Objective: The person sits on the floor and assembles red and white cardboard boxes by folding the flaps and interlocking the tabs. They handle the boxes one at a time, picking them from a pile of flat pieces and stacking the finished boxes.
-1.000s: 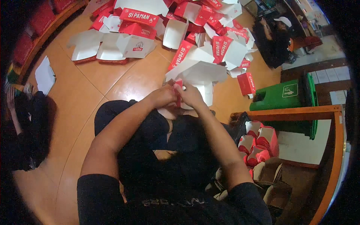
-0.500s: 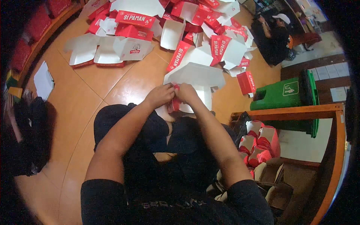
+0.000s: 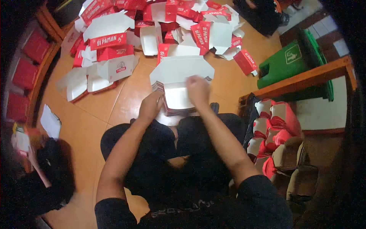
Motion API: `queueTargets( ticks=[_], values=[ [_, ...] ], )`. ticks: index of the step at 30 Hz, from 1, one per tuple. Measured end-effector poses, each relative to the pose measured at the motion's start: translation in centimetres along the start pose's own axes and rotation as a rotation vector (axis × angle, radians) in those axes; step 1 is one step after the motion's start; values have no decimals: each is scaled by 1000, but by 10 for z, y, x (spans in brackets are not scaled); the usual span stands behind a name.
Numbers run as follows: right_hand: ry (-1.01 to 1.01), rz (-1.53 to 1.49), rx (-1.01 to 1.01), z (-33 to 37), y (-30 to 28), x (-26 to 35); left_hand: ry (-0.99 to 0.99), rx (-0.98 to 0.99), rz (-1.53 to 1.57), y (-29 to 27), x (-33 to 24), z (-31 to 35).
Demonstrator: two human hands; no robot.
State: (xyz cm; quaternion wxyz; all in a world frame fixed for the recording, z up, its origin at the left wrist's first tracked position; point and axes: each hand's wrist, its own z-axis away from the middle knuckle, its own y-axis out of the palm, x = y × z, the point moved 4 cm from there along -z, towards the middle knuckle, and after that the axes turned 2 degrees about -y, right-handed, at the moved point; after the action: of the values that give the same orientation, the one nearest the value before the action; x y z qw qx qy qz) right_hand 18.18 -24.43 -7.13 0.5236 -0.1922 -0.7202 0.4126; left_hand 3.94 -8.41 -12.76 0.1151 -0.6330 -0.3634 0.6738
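In front of my knees stands a nested stack of red and white cardboard food boxes (image 3: 177, 97), white insides up. The top one's lid flap (image 3: 182, 68) is folded back on the far side, and layered edges show at the left and front. My left hand (image 3: 151, 106) is closed against the stack's left wall, its fingertips partly hidden. Over the box's right side is my right hand (image 3: 198, 91), curled but smeared by motion. Whether it touches the wall or holds anything cannot be made out.
A large heap of red and white boxes (image 3: 152, 38) lies ahead on the tiled floor (image 3: 95, 103). A green bin (image 3: 284, 63) and wooden frame (image 3: 301, 78) stand right, above stacked red and brown cartons (image 3: 272, 133). At left, another person's arm (image 3: 40, 171) reaches near white sheets (image 3: 50, 121).
My hands, earlier together at the box's near left corner, have parted. The right has moved to the box's right side; the left stays at its left wall. The head view has shifted.
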Motion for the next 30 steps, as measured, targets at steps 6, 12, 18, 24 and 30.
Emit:
queueTargets(
  ticks=[6, 12, 18, 24, 30],
  values=[
    [284, 62, -11, 4, 15, -113, -333, -76, 89, 36, -9, -24],
    [327, 43, 60, 18, 12, -64, -305, -78, -79, 34, -4, -23],
    [324, 32, 111, 18, 19, -57, -305, -131, -83, 30, 6, -14],
    [291, -81, -32, 14, 16, -58, -297, -145, -100, 23, 5, -11],
    [343, -434, -435, -67, -51, -56, -322, -108, -35, 13, 11, 2]
  ],
)
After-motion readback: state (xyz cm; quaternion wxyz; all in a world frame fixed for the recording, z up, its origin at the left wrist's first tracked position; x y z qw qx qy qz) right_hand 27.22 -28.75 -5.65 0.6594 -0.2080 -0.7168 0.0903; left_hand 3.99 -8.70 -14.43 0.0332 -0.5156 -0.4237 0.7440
